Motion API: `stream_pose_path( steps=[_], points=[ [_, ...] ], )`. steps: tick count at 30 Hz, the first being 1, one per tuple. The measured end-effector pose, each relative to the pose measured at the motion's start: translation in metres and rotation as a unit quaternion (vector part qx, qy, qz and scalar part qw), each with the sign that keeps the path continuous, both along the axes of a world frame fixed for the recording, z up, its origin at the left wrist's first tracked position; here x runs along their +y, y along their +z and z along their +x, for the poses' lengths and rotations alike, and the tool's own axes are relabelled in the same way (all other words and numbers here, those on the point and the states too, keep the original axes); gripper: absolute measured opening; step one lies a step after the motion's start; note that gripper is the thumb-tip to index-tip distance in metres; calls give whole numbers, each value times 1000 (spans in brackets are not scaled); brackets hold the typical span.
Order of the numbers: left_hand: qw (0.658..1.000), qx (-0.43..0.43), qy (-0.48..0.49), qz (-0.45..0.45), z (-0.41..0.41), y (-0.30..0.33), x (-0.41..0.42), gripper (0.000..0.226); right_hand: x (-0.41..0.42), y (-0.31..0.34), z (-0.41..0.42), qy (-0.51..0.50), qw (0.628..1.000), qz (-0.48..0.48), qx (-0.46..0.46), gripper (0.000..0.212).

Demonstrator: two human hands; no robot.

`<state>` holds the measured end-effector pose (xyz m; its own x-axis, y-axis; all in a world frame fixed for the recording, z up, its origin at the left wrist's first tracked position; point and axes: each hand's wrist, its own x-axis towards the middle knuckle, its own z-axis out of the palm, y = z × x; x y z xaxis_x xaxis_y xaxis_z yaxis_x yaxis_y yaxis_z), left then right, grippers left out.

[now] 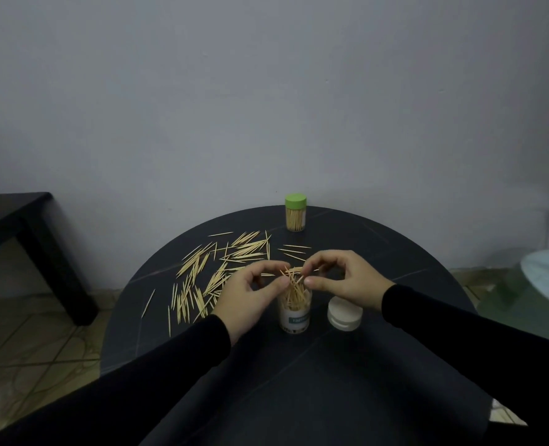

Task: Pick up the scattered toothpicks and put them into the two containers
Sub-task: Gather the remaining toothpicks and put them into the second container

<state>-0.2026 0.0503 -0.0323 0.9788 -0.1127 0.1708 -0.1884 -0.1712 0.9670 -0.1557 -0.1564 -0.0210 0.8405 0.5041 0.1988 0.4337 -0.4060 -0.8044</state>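
While toothpicks (208, 272) litter, white lid (345, 313) flanks container (294, 312).

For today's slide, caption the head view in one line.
Both hands feed toothpicks into the open container on the black table.

Pale wooden toothpicks (221, 272) lie scattered flat across the far left of the dark worktop. An open clear container (294, 312) stands upright near the front, bristling with tilted toothpicks. A second container (295, 214), green-capped and full, stands upright at the far edge.
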Motion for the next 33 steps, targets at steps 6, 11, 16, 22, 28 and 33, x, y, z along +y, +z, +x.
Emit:
stream_pose_path(
  steps=[6,11,16,22,28,33],
  points=[
    [955,-155,-15,253,11,3,4,30,-4,7,6,23,990,-135,36,48],
    [886,-217,-84,400,13,4,1,50,4,3,5,50,983,-173,41,58],
    [881,-245,-64,399,14,8,-7,41,7,6,4,60,988,-136,41,37],
    [914,-212,-32,345,11,14,-19,35,9,6,6,60,991,-109,55,32],
    [890,-227,-59,391,11,16,-18,46,7,5,11,49,986,-156,44,34],
    [914,-268,-11,304,19,14,-12,17,9,6,7,59,987,-137,55,32]
  ],
)
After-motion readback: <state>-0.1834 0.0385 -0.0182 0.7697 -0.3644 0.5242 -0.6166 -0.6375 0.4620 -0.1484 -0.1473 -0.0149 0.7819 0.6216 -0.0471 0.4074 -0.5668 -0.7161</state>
